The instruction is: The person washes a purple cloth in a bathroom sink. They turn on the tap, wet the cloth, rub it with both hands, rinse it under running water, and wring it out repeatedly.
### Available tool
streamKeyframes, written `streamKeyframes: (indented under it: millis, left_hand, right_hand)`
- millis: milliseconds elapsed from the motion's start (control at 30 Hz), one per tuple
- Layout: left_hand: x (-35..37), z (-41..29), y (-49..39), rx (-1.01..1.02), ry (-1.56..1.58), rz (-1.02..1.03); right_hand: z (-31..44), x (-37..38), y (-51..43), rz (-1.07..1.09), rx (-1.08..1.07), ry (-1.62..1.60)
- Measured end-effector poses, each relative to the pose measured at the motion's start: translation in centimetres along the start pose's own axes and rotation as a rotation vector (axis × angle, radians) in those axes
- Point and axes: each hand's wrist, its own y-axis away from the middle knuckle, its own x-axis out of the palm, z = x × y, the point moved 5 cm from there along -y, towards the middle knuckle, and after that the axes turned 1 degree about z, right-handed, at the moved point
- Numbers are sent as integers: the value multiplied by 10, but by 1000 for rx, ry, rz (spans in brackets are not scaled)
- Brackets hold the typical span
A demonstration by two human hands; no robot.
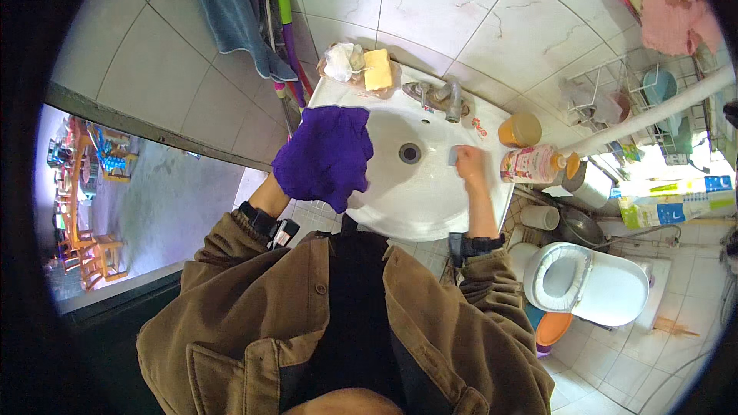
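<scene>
A purple cloth (326,155) is spread over my left hand and hangs above the left side of the white washbasin (392,213). My left wrist (270,198) shows below it, while the fingers are hidden by the fabric. Over the basin's right side, my right hand (471,165) is closed around a small, flat, grey-blue piece (453,156), too blurred to name exactly. Between the hands lies the round drain (410,153). The metal faucet (452,101) stands at the back of the basin.
A yellow sponge (378,69) and a crumpled white plastic bag (343,61) sit on the back left rim. At right stand a yellowish jar (519,129) and a pink pump bottle (530,165). A blue towel (236,11) hangs beside mop handles (284,3). A toilet (611,288) is farther right.
</scene>
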Motion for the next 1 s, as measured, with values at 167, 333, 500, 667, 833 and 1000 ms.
streamKeyframes:
  millis: [167,333,500,667,833,1000]
  left_hand:
    - [27,37,48,-231,187,99]
    - [34,48,59,-502,1221,-98]
    - [36,50,57,-573,1649,-205]
    - [42,66,54,-573,1697,-119]
    - [42,67,46,-606,1739,-152]
    - [39,62,30,-506,1938,-17]
  right_hand:
    - [41,109,-36,-20,-23,79]
    - [58,163,-91,-21,25,90]
    - [79,169,-60,-4,236,-314]
    - [103,172,-47,25,513,-866]
    - [105,172,-62,11,631,-1040]
    - [90,179,-67,48,629,-1222]
